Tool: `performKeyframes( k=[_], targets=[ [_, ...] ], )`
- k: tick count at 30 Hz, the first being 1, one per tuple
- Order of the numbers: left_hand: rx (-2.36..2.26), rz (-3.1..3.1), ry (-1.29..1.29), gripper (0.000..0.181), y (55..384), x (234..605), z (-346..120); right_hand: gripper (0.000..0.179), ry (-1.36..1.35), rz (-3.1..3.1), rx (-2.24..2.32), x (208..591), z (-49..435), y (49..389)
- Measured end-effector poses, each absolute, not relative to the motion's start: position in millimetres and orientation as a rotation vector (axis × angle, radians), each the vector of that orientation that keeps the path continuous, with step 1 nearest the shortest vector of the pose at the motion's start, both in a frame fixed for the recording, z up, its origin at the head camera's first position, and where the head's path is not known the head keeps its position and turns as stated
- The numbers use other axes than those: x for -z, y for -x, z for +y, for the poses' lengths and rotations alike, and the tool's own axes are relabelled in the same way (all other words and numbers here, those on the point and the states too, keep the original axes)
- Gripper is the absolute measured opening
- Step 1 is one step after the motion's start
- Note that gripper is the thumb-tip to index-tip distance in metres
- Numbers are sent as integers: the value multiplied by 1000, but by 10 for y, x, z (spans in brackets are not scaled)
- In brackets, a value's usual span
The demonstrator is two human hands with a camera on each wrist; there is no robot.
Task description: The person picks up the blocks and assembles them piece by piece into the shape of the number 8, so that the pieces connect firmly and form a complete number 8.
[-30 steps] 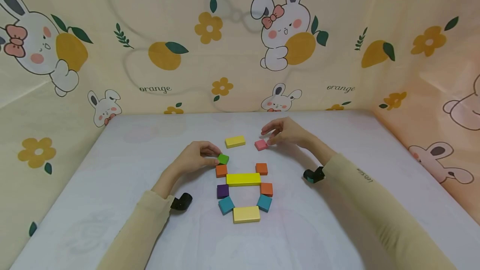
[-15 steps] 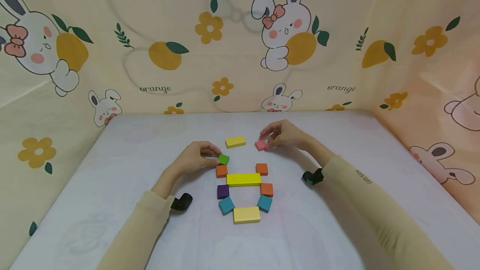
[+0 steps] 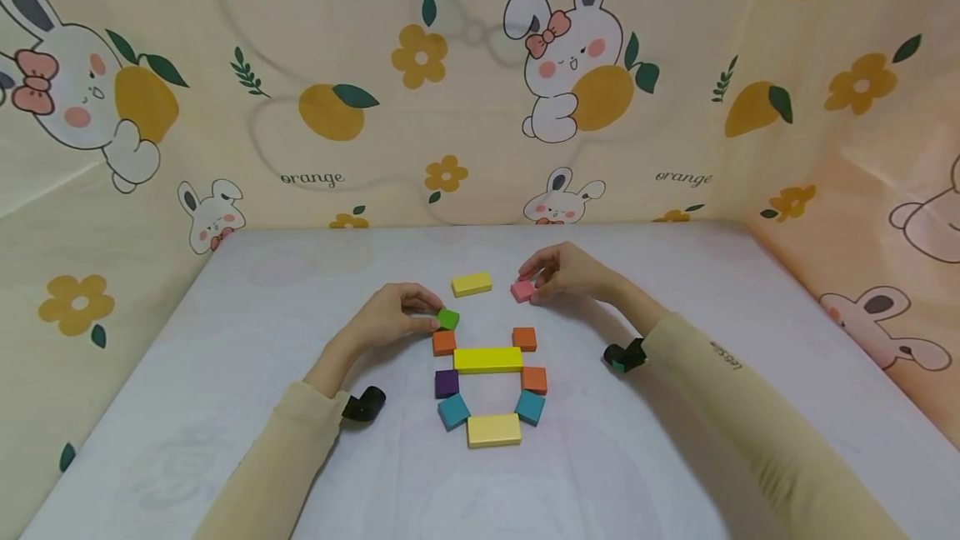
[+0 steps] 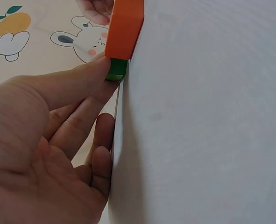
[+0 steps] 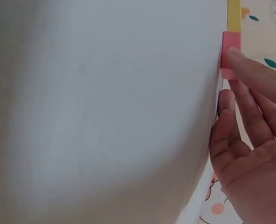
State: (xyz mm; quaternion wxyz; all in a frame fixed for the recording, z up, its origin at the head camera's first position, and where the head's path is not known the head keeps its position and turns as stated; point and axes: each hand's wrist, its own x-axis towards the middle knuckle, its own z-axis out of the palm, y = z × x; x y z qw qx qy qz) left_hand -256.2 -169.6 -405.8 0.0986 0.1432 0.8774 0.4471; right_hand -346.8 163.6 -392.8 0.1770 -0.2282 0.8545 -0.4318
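Observation:
My left hand (image 3: 390, 313) pinches a small green block (image 3: 448, 319) between thumb and fingers, just behind an orange block (image 3: 444, 343). In the left wrist view that orange block (image 4: 124, 29) partly hides the green block (image 4: 116, 70). Farther back on the right, my right hand (image 3: 572, 270) has its thumb and fingers on a small pink block (image 3: 522, 291). The right wrist view shows the thumb against the face of the pink block (image 5: 230, 55), with fingers behind it. A yellow block (image 3: 472, 284) lies to the left of the pink one.
A bright yellow bar (image 3: 487, 360) lies between the two columns of blocks. Nearer are a purple block (image 3: 447, 383), an orange block (image 3: 534, 380), two teal blocks (image 3: 453, 412) and a pale yellow block (image 3: 493, 431). A patterned cloth wall (image 3: 480, 140) rises behind the white table (image 3: 225, 407).
My right hand has come slightly down and left, closing its fingers around the pink block. My left hand stays on the green block, and the other blocks lie as before.

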Motion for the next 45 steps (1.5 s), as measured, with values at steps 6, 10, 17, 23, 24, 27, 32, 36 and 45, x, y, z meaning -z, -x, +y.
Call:
performKeyframes(
  k=[6, 10, 17, 23, 24, 27, 32, 36, 45],
  targets=[
    [-1325, 2591, -408, 25, 2555, 4056, -1703, 38, 651, 2444, 1194, 3905, 1594, 3432],
    [-1333, 2586, -405, 25, 2552, 4057, -1708, 37, 663, 2467, 1183, 3903, 1587, 3423],
    [-1333, 2585, -395, 25, 2559, 4058, -1715, 38, 643, 2493, 1262, 3769, 1559, 3270],
    [-1328, 2585, -397, 25, 2566, 4057, -1720, 39, 649, 2434, 1335, 3710, 1477, 3125],
    [-1329, 2585, -399, 25, 2563, 4055, -1721, 38, 661, 2428, 1327, 3713, 1462, 3107],
    [-1329, 2582, -404, 25, 2563, 4053, -1718, 36, 681, 2408, 1299, 3743, 1431, 3066],
    [-1321, 2582, -413, 25, 2564, 4050, -1704, 36, 703, 2403, 1264, 3790, 1419, 3042],
    [-1321, 2585, -412, 25, 2563, 4047, -1700, 36, 715, 2384, 1219, 3821, 1419, 3051],
    [-1326, 2578, -411, 25, 2562, 4050, -1698, 33, 723, 2341, 1153, 3872, 1456, 3093]
  ],
)
